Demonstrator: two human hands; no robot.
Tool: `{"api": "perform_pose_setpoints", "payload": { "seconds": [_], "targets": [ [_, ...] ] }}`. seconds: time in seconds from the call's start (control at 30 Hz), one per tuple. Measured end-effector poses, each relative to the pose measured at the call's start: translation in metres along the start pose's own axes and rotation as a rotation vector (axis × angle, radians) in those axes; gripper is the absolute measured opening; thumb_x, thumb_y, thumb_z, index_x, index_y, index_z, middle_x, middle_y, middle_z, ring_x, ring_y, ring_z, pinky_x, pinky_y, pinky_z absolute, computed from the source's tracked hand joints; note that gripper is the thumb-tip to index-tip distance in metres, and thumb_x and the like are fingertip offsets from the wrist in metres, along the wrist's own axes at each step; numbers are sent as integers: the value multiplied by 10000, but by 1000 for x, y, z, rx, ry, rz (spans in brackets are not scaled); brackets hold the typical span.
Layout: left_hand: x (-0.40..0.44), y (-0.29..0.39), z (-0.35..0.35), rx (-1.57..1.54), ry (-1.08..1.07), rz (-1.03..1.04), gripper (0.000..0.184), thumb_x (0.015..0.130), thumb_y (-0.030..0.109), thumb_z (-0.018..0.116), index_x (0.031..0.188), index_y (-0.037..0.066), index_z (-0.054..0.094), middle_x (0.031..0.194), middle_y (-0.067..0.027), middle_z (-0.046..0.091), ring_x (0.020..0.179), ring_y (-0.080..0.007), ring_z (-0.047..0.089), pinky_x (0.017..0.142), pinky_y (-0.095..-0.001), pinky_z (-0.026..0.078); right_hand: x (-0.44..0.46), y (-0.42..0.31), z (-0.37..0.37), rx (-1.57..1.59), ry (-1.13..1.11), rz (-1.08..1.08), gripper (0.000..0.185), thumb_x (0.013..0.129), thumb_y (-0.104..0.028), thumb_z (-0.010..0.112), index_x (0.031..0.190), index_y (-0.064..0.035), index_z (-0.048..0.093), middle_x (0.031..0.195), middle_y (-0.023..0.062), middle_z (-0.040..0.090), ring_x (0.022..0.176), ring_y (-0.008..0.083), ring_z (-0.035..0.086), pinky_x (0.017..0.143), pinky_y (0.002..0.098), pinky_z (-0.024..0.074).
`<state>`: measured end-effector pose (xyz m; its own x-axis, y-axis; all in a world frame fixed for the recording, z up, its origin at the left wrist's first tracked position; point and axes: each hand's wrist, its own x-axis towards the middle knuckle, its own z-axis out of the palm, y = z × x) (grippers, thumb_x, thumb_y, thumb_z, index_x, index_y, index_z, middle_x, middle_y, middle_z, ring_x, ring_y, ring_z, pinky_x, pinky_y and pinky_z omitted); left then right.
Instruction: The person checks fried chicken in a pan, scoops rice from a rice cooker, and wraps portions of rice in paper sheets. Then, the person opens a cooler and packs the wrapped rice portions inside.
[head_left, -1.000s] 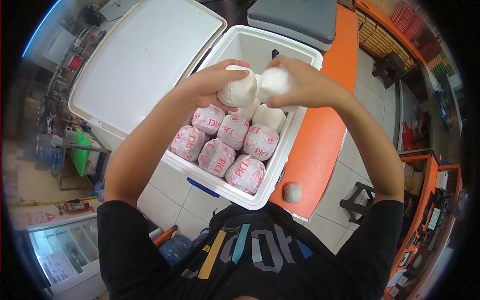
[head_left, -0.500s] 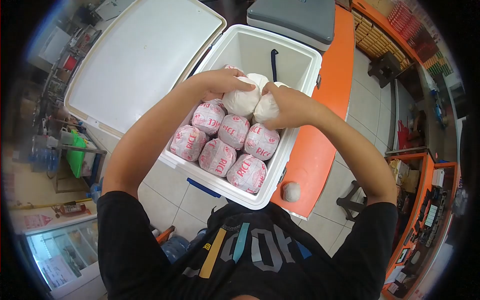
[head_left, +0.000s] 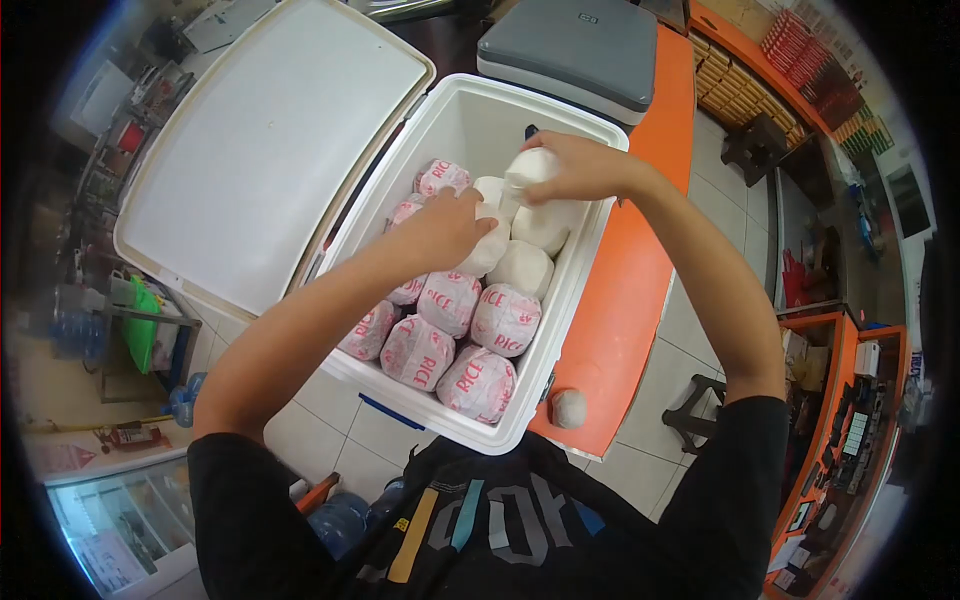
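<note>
A white cooler box (head_left: 540, 400) holds several round bundles in paper printed RICE, such as the printed bundle (head_left: 506, 320), with plain white bundles (head_left: 521, 268) along its right side. My left hand (head_left: 455, 225) rests with bent fingers on a plain white bundle (head_left: 488, 247) at the middle of the stack. Toward the back right, my right hand (head_left: 565, 168) is wrapped round another white bundle (head_left: 531, 172), lifted above the others. My right fingertips are slightly blurred.
The cooler's open lid (head_left: 270, 150) lies to the left. An orange counter (head_left: 625, 320) runs along the right, bearing a grey case (head_left: 570, 55) at the back and a small pale round bundle (head_left: 569, 408) near the front edge. A dark stool (head_left: 695, 412) stands beyond.
My right hand has moved up and back with a white bundle in it. My left hand has shifted down onto the stack. The whole view has shifted slightly.
</note>
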<state>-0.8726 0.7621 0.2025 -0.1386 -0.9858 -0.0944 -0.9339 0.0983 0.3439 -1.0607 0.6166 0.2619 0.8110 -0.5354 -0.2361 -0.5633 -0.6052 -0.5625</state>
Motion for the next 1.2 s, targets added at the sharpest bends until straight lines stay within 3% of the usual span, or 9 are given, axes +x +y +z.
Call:
{"api": "perform_pose_setpoints", "payload": {
  "seconds": [0.13, 0.23, 0.33, 0.5, 0.63, 0.87, 0.93, 1.03, 1.2],
  "targets": [
    [-12, 19, -13, -102, -45, -169, 486, 990, 344, 488, 1342, 10, 462, 1258, -297, 538, 1184, -418, 519, 1010, -467, 408, 30, 7, 1, 8, -67, -23, 723, 685, -400, 754, 1264, -32, 528, 1190, 164, 605, 1089, 256, 590, 905, 345, 480],
    [-14, 13, -12, -206, 92, -170, 474, 982, 342, 508, 1308, -3, 496, 1262, -268, 535, 1185, -419, 511, 1023, -459, 395, 39, 15, -9, 114, -68, -58, 707, 691, -377, 757, 1267, -38, 526, 1183, 154, 602, 1093, 247, 585, 901, 353, 481],
    [-25, 19, -16, -137, 229, -34, 466, 963, 295, 534, 1273, -52, 508, 1222, -283, 533, 1153, -435, 515, 979, -481, 425, 44, 25, -23, 254, -105, 12, 716, 707, -362, 760, 1290, -38, 502, 1202, 145, 581, 1106, 237, 576, 924, 352, 474],
    [-31, 28, -28, -185, 166, -102, 359, 946, 245, 589, 1227, 24, 560, 1228, -204, 545, 1132, -365, 541, 959, -416, 440, 62, 54, -28, 676, -291, 40, 791, 720, -363, 780, 1348, -36, 427, 1247, 147, 543, 1125, 239, 565, 949, 359, 468],
    [-28, 29, -35, -262, 121, -163, 291, 904, 142, 638, 1187, 85, 605, 1214, -140, 529, 1032, -279, 567, 855, -350, 481, 86, 57, -15, 709, -292, 69, 816, 709, -371, 786, 1364, -57, 414, 1243, 151, 546, 1134, 241, 563, 958, 374, 466],
    [-23, 47, -36, -243, 97, -301, 331, 844, 68, 688, 1170, 87, 633, 1232, -147, 521, 1125, -314, 552, 922, -377, 473, 152, 23, 43, 89, 30, -108, 777, 659, -378, 793, 1328, -120, 493, 1236, 224, 567, 1128, 349, 584, 939, 410, 493],
    [-22, 48, -36, -228, 98, -299, 334, 844, 70, 690, 1173, 92, 632, 1237, -154, 518, 1156, -334, 542, 935, -398, 475, 165, 22, 58, -146, -29, -35, 760, 660, -380, 776, 1311, -86, 517, 1217, 239, 583, 1141, 378, 579, 930, 430, 501],
    [-23, 49, -36, -206, 82, -272, 329, 862, 100, 681, 1184, 105, 612, 1227, -178, 501, 1102, -354, 535, 895, -417, 485, 191, 29, 80, -253, -184, 45, 756, 671, -383, 769, 1298, -39, 522, 1195, 233, 609, 1130, 358, 598, 927, 421, 506],
    [-25, 45, -34, -195, 83, -241, 334, 873, 106, 669, 1200, 105, 599, 1241, -174, 499, 1122, -364, 527, 918, -427, 474, 213, 47, 105, -412, -352, -25, 808, 645, -385, 800, 1295, 0, 512, 1175, 244, 633, 1093, 356, 630, 923, 411, 514]
  ]
}}
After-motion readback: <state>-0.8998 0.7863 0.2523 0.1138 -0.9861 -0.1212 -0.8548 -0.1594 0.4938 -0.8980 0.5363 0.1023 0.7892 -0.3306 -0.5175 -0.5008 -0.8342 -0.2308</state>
